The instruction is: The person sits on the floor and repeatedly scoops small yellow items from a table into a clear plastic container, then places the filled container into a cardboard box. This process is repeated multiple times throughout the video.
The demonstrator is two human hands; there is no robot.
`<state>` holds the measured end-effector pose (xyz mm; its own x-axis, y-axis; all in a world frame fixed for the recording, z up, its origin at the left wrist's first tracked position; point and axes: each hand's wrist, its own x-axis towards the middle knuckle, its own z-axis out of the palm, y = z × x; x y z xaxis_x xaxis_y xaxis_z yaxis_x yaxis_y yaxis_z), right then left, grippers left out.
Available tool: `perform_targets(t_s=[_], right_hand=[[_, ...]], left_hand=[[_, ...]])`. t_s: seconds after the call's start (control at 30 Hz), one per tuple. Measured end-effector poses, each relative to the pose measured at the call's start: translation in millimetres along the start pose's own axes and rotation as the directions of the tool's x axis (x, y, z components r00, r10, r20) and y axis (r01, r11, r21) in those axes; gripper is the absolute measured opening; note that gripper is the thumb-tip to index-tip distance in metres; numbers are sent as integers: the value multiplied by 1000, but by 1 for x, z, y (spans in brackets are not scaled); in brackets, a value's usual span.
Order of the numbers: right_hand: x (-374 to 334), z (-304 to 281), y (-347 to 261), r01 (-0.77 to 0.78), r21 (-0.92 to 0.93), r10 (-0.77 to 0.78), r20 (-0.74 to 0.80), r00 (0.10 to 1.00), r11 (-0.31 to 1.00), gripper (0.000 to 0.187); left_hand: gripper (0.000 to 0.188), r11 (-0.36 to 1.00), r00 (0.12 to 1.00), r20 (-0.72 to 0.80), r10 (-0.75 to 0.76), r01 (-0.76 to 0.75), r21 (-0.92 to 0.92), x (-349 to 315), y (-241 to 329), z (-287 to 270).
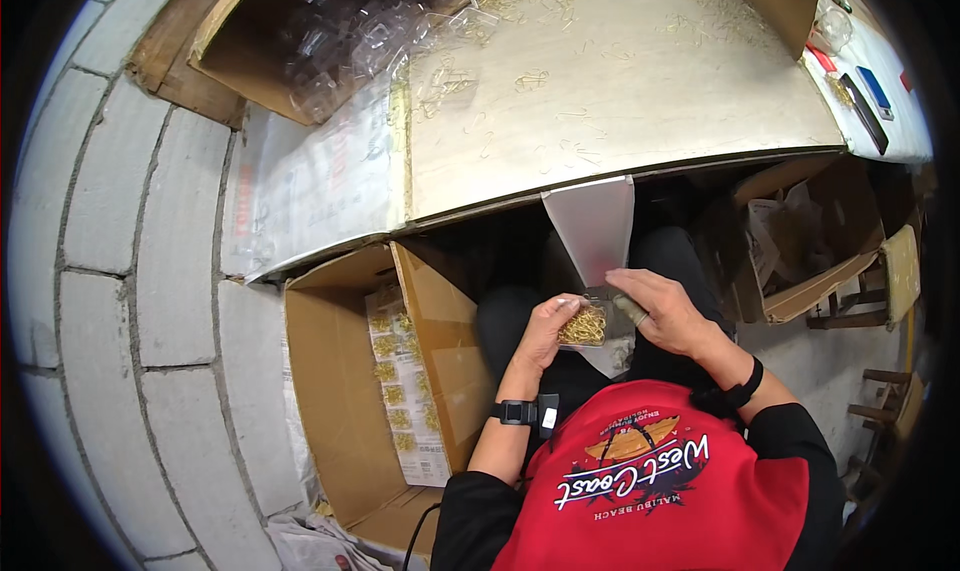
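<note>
My left hand [548,329] grips a small clear plastic box [583,327] by its left side, with the thumb over the top edge. The box is filled with small gold-coloured bent-wire pieces that look like paper clips. Close against the box's right side is my right hand [662,311], its fingers stretched out toward the chute and nothing visible held in them; a pale cover wraps its thumb. A whitish tapering chute [594,221] hangs from the table's front edge just above the box.
Loose gold wire pieces lie across the table [620,121]. An open carton [250,41] of clear plastic boxes stands at the far left. Below, a cardboard carton [335,401] holds rows of filled boxes. Another carton [810,301] and a stool [900,276] stand at right.
</note>
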<state>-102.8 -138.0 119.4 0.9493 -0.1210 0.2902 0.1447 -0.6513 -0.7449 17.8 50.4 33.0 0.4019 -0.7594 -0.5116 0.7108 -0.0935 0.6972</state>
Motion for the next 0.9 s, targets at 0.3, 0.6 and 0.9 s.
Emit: perform_targets(t_s=[0.3, 0.6, 0.9], right_hand=[[27, 9, -20, 213, -191, -192, 125, 974, 958, 54], [13, 5, -31, 244, -335, -248, 29, 968, 910, 42], [35, -15, -24, 105, -119, -135, -283, 950, 987, 34]], left_hand=[[30, 978, 977, -41, 211, -211, 5, -25, 66, 36], [33, 930, 900, -262, 348, -367, -27, -24, 63, 63], [27, 945, 929, -174, 326, -326, 31, -33, 72, 72]])
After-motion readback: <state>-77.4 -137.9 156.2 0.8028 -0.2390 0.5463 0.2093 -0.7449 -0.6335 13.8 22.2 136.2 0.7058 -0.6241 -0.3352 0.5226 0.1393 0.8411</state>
